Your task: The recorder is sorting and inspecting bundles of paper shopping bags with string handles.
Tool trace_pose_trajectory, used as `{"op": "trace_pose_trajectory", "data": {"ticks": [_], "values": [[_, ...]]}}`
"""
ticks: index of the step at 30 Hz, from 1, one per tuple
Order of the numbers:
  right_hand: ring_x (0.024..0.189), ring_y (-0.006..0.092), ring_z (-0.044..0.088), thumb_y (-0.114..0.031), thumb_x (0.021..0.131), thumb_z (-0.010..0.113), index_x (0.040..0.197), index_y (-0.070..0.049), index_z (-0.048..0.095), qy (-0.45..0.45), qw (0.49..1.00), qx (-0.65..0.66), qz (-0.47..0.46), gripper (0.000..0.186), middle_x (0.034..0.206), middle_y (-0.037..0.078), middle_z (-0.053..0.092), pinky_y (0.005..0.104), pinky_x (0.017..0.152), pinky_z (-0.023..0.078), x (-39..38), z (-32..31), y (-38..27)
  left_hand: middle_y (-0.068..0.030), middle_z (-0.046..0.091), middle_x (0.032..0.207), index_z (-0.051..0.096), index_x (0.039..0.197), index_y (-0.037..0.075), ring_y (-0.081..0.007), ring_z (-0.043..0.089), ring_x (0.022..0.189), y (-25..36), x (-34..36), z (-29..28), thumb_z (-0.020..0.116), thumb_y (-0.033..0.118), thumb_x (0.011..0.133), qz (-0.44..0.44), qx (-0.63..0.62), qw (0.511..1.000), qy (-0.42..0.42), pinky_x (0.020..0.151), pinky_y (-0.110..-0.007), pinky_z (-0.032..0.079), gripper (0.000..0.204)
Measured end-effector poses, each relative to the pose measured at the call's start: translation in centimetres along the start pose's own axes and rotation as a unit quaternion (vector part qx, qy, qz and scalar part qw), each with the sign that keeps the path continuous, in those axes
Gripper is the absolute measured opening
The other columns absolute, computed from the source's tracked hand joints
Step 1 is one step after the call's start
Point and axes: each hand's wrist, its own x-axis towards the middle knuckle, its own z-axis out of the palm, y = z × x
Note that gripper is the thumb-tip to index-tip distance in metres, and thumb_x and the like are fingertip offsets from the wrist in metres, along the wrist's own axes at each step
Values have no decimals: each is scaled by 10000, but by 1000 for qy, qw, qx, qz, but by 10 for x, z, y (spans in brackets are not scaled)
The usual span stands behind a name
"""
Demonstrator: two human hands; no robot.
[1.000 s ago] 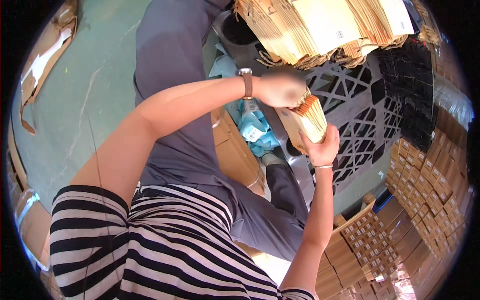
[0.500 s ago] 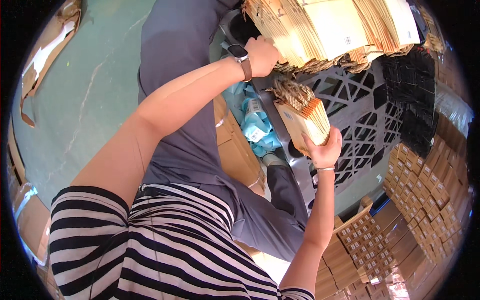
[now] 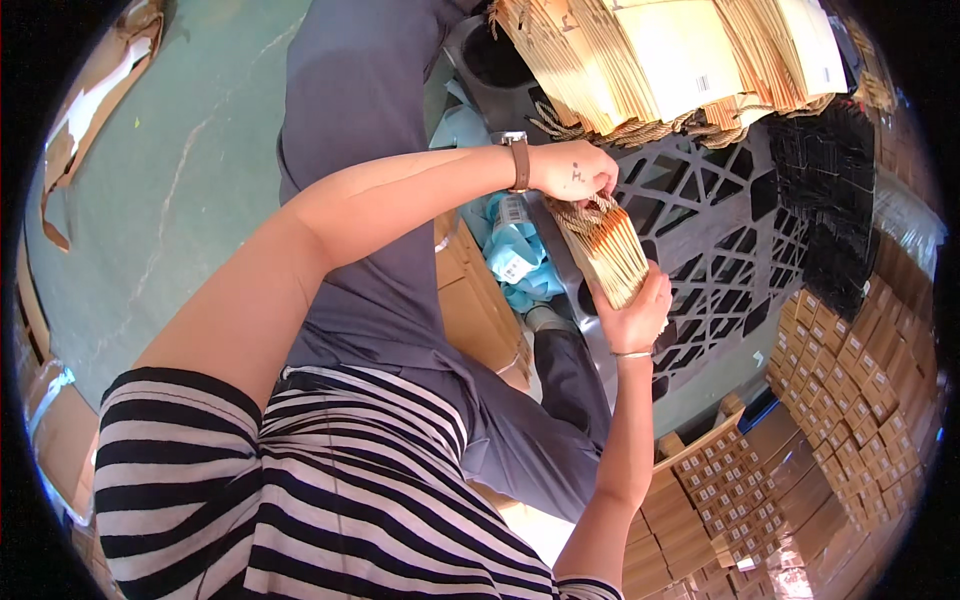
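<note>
A bundle of folded kraft paper bags (image 3: 610,255) with twisted rope handles (image 3: 572,215) is held over a dark grey plastic pallet (image 3: 720,240). My left hand (image 3: 580,172), with a watch at the wrist, is closed at the handle end, fingers curled on the ropes and partly hidden. My right hand (image 3: 632,305) grips the lower end of the bundle, thumb and fingers on its sides. Beyond them, larger stacks of similar bags (image 3: 675,60) lie on the pallet, their handles hanging toward me. Crumpled light-blue material (image 3: 515,255) with labels lies beside the pallet edge.
Flattened cardboard (image 3: 470,300) lies under my leg. Black bundles (image 3: 825,200) sit at the pallet's far right. Stacked labelled brown boxes (image 3: 840,400) fill the lower right. Torn cardboard (image 3: 100,110) lies on the green floor (image 3: 200,180) at left.
My left hand was up at the bag stacks half a second ago and is now back down on the bundle's handles. My right hand and the bundle have shifted slightly downward and left.
</note>
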Motion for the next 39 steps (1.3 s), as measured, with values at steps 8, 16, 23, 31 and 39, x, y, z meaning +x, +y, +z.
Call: {"op": "trace_pose_trajectory", "data": {"ticks": [8,16,23,31,39], "values": [[841,298,525,-299,577,761,1099,-40,482,1,1000,11,7,646,961,124,546,381,789,413,-1,-1,-1,-116,630,705,616,788,-14,-278,577,590,-22,4,11,483,162,850,22,206,978,-15,617,-348,473,230],[847,297,526,-302,574,762,1101,-45,485,4,1000,15,8,647,966,120,548,380,792,414,-2,0,-1,-93,618,667,606,759,-10,-242,578,569,-15,12,15,492,168,857,-3,-35,996,82,581,-327,474,233],[850,292,529,-312,560,765,1094,-45,493,3,1000,20,21,657,970,116,552,376,800,414,-3,0,-1,-83,642,721,631,785,-10,-207,578,584,21,-12,13,555,101,809,-200,-150,968,-21,586,-298,473,136],[846,287,534,-311,555,763,1083,-48,500,11,1000,23,18,646,964,113,558,371,802,414,-2,1,-3,-111,659,702,666,781,-14,-248,591,577,-20,3,23,614,103,725,25,27,993,109,594,-326,482,140],[833,284,534,-287,558,760,1079,-51,501,11,999,29,8,628,943,106,563,365,792,415,-4,1,-1,-108,639,665,674,787,-6,-250,587,584,-23,9,27,627,64,704,-36,62,995,67,591,-325,476,118]]}}
